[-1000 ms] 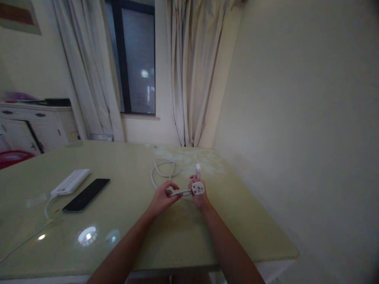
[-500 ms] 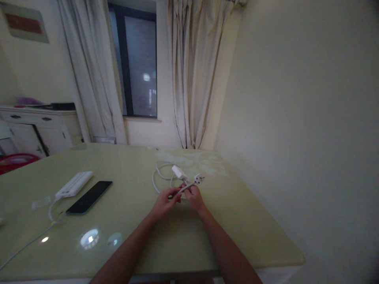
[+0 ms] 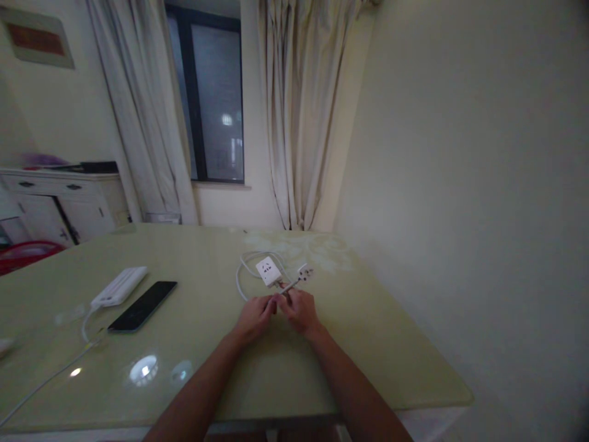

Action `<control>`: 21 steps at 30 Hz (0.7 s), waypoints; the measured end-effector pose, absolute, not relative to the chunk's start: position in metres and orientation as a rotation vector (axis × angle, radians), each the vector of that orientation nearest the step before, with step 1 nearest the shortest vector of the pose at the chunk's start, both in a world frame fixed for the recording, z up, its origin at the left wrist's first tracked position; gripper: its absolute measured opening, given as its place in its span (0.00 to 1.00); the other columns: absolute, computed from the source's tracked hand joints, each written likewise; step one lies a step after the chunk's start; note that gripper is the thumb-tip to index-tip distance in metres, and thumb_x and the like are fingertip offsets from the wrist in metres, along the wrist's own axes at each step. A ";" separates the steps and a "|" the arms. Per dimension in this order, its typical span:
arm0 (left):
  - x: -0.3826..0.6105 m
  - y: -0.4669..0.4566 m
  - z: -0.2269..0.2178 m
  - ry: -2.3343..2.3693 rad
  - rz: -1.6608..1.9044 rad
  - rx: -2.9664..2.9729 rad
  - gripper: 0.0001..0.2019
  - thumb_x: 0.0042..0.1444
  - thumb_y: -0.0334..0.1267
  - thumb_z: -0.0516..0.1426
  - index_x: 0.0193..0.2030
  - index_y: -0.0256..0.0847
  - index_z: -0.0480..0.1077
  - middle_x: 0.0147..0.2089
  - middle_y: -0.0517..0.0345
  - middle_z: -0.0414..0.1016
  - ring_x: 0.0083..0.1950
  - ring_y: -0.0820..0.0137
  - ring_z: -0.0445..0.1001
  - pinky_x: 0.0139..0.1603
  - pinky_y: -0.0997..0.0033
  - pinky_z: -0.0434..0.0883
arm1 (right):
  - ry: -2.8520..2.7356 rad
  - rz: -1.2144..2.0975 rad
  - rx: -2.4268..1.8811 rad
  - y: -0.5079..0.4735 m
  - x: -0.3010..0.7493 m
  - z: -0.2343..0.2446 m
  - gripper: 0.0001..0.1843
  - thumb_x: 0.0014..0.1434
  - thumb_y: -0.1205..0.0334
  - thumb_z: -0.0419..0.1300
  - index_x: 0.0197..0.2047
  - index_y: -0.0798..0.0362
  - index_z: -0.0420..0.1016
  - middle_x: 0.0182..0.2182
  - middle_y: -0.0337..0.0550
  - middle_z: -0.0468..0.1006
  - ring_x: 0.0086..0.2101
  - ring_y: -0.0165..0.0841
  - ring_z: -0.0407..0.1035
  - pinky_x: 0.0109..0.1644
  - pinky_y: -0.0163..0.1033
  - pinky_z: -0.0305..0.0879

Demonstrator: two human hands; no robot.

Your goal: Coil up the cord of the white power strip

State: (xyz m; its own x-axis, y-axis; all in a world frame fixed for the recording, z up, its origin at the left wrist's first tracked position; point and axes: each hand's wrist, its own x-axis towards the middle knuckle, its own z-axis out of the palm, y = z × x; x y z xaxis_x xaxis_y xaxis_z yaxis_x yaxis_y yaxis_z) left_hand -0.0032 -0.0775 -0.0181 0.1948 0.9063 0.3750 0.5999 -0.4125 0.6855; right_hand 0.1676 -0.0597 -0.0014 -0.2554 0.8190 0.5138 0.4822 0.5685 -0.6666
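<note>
Pinching a white cord (image 3: pixel 291 285) just behind its two ends, the left hand (image 3: pixel 256 317) and right hand (image 3: pixel 299 310) meet above the table (image 3: pixel 377 362); the cord's square socket (image 3: pixel 268 271) tilts up on the left, its slotted face toward the viewer, and the plug (image 3: pixel 305 272) sticks out on the right, near the socket but apart from it; the hands press in close, thumbs about touching, fingers closed on the cord; which fingers bear which strand is hidden; beyond them a loop (image 3: pixel 237 279) of the same cord lies slack on the table.

Handling this well seems to call for a firm, even pinch below socket and plug, so that neither twists nor slips; a sharp bend where the cord enters either is worth avoiding; the loop is best given free room, so that it does not tug on the grip.

Farther left lie a dark phone (image 3: pixel 142 307) and, just beside it, a white power bank (image 3: pixel 119 286) with a cable (image 3: pixel 84 328) attached; both sit well apart from the hands; past the table are a window (image 3: pixel 218 104) and pale curtains (image 3: pixel 304 110).
</note>
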 end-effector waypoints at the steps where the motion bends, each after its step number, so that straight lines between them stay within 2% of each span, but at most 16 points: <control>1: -0.003 -0.077 -0.019 1.401 1.085 2.088 0.33 0.68 0.59 0.39 0.28 0.41 0.75 0.29 0.51 0.79 0.33 0.63 0.75 0.36 0.68 0.66 | -1.912 0.558 -1.038 -0.061 0.162 -0.006 0.21 0.63 0.40 0.58 0.40 0.49 0.81 0.21 0.41 0.74 0.25 0.34 0.66 0.34 0.36 0.56; 5: -0.004 -0.076 -0.023 1.391 1.131 2.023 0.33 0.67 0.59 0.41 0.30 0.40 0.77 0.32 0.47 0.81 0.35 0.60 0.77 0.39 0.65 0.69 | -1.911 0.816 -0.944 -0.063 0.148 -0.017 0.29 0.70 0.39 0.47 0.34 0.51 0.77 0.22 0.38 0.71 0.24 0.30 0.62 0.31 0.35 0.53; 9: -0.001 -0.074 -0.023 1.381 1.162 1.934 0.31 0.65 0.61 0.44 0.29 0.39 0.76 0.29 0.50 0.78 0.34 0.62 0.76 0.38 0.66 0.69 | -1.899 0.904 -0.886 -0.061 0.152 -0.018 0.30 0.70 0.38 0.45 0.30 0.52 0.72 0.21 0.35 0.65 0.24 0.29 0.59 0.30 0.34 0.51; 12: 0.001 -0.073 -0.024 1.419 1.162 1.839 0.36 0.66 0.63 0.39 0.25 0.40 0.72 0.25 0.52 0.74 0.29 0.64 0.73 0.34 0.66 0.67 | -1.961 0.832 -0.865 -0.060 0.155 -0.018 0.30 0.72 0.41 0.42 0.31 0.51 0.72 0.24 0.37 0.69 0.27 0.31 0.62 0.32 0.34 0.54; 14: 0.003 -0.073 -0.026 1.434 1.171 1.774 0.37 0.65 0.65 0.37 0.25 0.40 0.72 0.24 0.52 0.74 0.29 0.63 0.73 0.34 0.65 0.68 | -2.017 0.731 -0.858 -0.060 0.157 -0.018 0.27 0.72 0.43 0.44 0.32 0.50 0.73 0.28 0.39 0.72 0.30 0.32 0.64 0.35 0.35 0.55; 17: 0.004 -0.073 -0.028 1.416 1.169 1.736 0.36 0.65 0.65 0.39 0.30 0.40 0.76 0.29 0.48 0.78 0.38 0.58 0.79 0.42 0.62 0.72 | -2.098 0.597 -0.824 -0.061 0.159 -0.014 0.22 0.72 0.47 0.47 0.36 0.49 0.76 0.33 0.42 0.76 0.34 0.34 0.67 0.41 0.36 0.59; 21: 0.005 -0.073 -0.026 1.392 1.248 1.759 0.34 0.64 0.64 0.41 0.44 0.39 0.78 0.47 0.42 0.81 0.57 0.54 0.76 0.60 0.55 0.69 | -2.161 0.535 -0.745 -0.064 0.163 -0.008 0.18 0.70 0.48 0.51 0.42 0.47 0.78 0.40 0.45 0.78 0.40 0.37 0.69 0.46 0.37 0.61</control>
